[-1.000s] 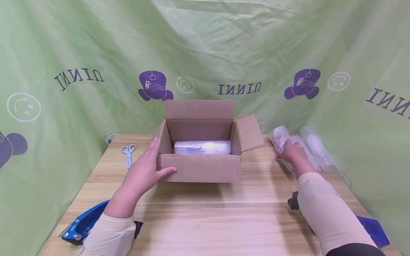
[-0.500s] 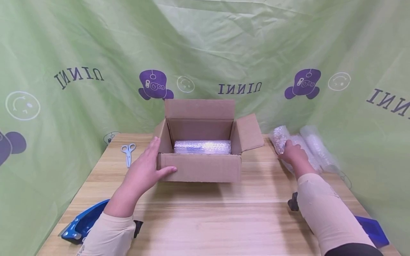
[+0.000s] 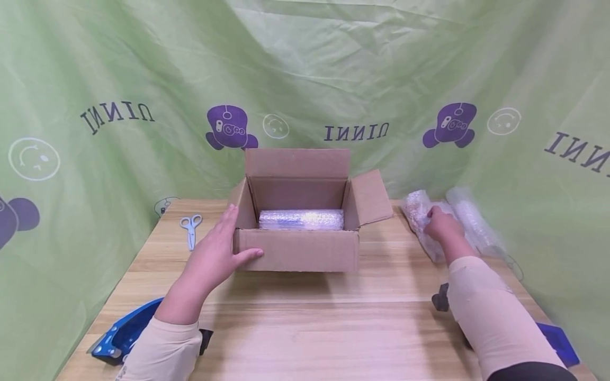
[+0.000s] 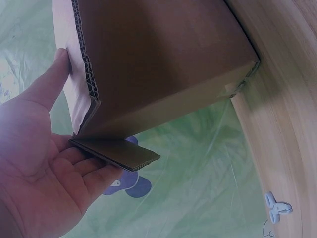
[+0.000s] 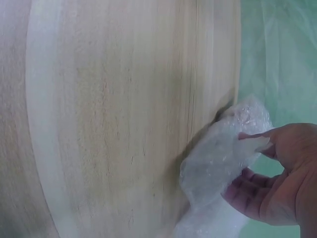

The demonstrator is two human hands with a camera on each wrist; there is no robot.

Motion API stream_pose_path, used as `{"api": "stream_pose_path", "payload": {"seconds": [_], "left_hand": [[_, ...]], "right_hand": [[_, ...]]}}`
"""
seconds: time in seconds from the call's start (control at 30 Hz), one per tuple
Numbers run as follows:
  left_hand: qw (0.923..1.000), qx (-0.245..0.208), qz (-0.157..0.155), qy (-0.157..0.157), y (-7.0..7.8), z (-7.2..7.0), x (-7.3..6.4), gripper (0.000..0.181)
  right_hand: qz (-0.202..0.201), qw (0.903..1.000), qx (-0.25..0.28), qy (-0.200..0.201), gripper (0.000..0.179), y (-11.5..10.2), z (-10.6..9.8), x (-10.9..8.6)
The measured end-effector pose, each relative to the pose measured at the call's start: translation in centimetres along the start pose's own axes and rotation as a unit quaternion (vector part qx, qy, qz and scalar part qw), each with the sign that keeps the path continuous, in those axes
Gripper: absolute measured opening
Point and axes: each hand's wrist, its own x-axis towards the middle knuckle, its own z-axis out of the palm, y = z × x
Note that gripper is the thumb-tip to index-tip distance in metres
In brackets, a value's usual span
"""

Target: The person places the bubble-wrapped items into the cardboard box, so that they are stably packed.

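An open cardboard box (image 3: 297,251) stands mid-table, holding a bubble-wrapped bundle (image 3: 301,219). Against its left front corner lies my left hand (image 3: 216,254), thumb extended across the front flap and fingers along the left side. The left wrist view shows those fingers loosely extended under a side flap (image 4: 116,151) of the box. At the back right, my right hand (image 3: 445,228) pinches a piece of bubble wrap (image 3: 419,211). In the right wrist view the thumb lies over the bubble wrap (image 5: 213,163), with the other fingers bent beneath it.
Beyond my right hand lies another roll of bubble wrap (image 3: 476,222). Light blue scissors (image 3: 191,231) sit left of the box. A blue tape dispenser (image 3: 119,336) is partly behind my left forearm, and a blue object (image 3: 558,344) behind the right. A green curtain (image 3: 305,79) hangs behind the table.
My right hand has shifted slightly right, and the bubble wrap beneath it has crumpled and folded over. My left hand and the box have stayed in place.
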Motion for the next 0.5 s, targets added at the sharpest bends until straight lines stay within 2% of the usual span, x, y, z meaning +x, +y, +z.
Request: {"api": "stream_pose_path", "payload": {"seconds": [0.17,0.27,0.5], "left_hand": [[1.0,-0.002,0.001,-0.002,0.1,0.0,-0.1,0.114],[1.0,0.0,0.001,-0.001,0.1,0.0,-0.1,0.114],[1.0,0.004,0.0,0.002,0.0,0.0,0.0,0.114]], "right_hand": [[-0.003,0.9999,0.01,-0.005,0.051,0.2,-0.3,-0.2],[-0.012,0.9996,0.025,0.006,0.05,0.0,-0.7,-0.3],[-0.031,0.9982,0.047,0.021,0.05,-1.1,-3.6,-0.7]]}}
